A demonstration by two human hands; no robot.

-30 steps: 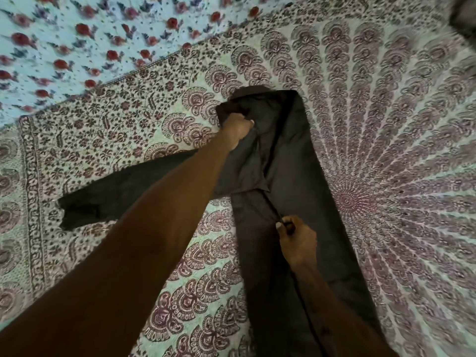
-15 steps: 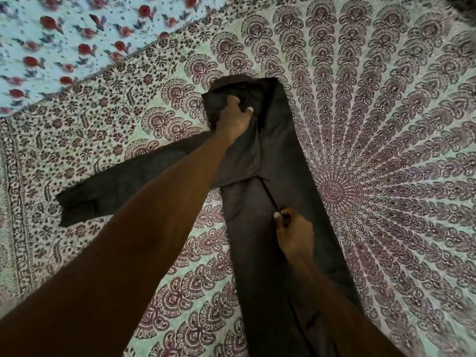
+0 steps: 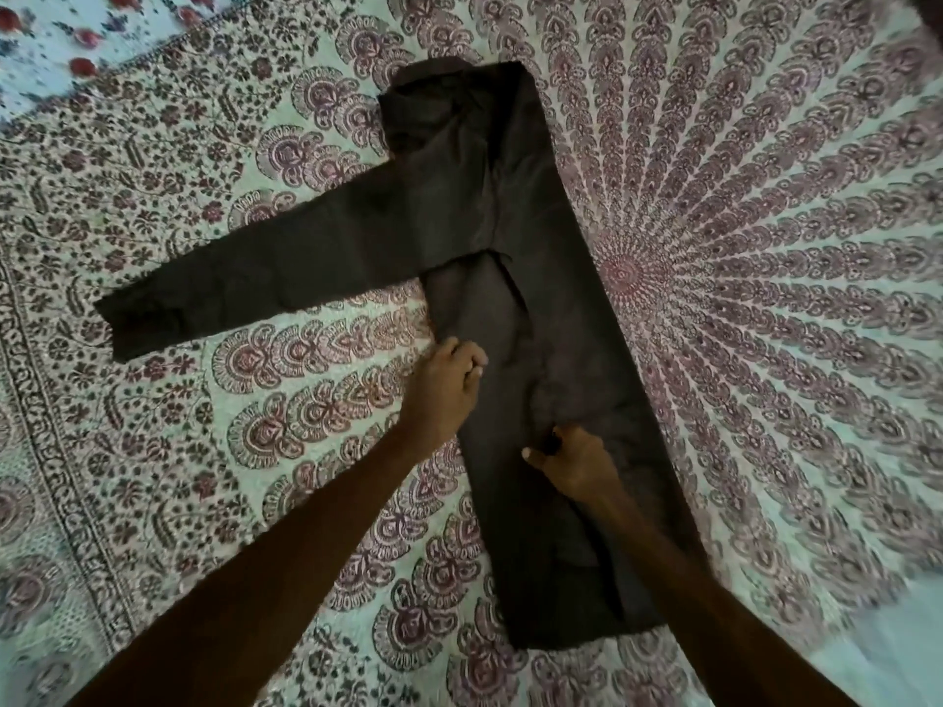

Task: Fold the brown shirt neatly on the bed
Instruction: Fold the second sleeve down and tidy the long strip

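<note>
While one sleeve (image 3: pixel 245 293) sprawls, two hands (image 3: pixel 444 385) pinch one brown shirt (image 3: pixel 551 308).

**Two bare forearms, nothing worn**

Both arms show bare from the lower edge of the picture up to the fingers; no sleeve or cuff covers either one; the left hand (image 3: pixel 445 376) carries no ring, watch or band on its wrist; the right hand (image 3: pixel 576 459) is equally unadorned, one pale, short thumbnail showing.

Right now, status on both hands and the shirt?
Left hand closed at the shirt body's left edge. Right hand pinching fabric mid-body. One sleeve lying out flat, unfolded. Nothing else on the bedsheet.
</note>
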